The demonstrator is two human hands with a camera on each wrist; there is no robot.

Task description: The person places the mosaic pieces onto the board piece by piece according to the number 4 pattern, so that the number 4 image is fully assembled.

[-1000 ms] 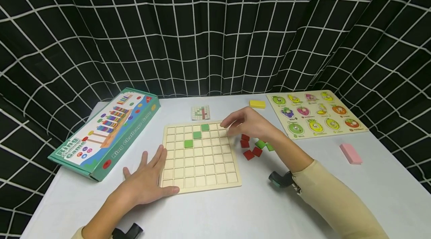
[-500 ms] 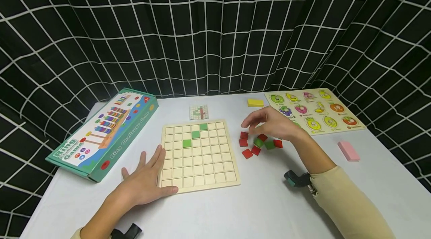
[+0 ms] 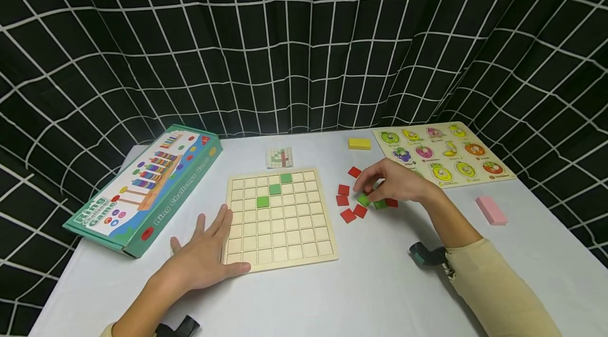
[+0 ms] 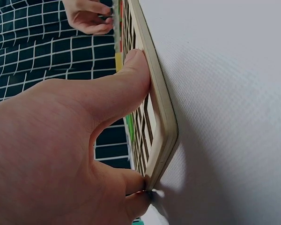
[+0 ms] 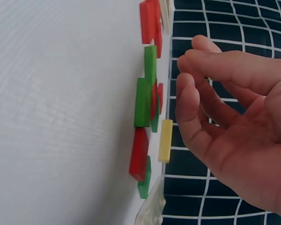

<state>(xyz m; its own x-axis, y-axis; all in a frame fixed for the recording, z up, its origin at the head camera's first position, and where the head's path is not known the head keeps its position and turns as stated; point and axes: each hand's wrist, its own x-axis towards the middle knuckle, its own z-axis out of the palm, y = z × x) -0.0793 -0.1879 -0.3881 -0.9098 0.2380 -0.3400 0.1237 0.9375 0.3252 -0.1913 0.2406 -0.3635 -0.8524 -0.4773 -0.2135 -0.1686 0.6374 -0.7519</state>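
Note:
A pale wooden grid board [image 3: 293, 237] lies on the white table, with 3 green tiles [image 3: 263, 202] in a diagonal of its squares. My left hand [image 3: 201, 255] steadies its near left corner, fingers spread along the left side. The left thumb [image 4: 136, 70] rests on the board's top. Right of the board, my right hand [image 3: 399, 181] hovers over loose red tiles [image 3: 348, 215] and green tiles [image 3: 363, 200]. In the right wrist view, its loosely bent fingers [image 5: 187, 93] hold nothing and stand beside the green tile [image 5: 142, 103]. The hand covers part of the pile.
A small pattern card [image 3: 279, 158] lies behind the board. At the left stands a green game box [image 3: 182, 189]. A fruit picture board [image 3: 442, 152] lies at the back right, near a yellow block [image 3: 359, 144] and a pink block [image 3: 491, 210].
My right hand has moved from the board's far right corner to the right and down over the loose tiles. The left hand stays at the board's corner.

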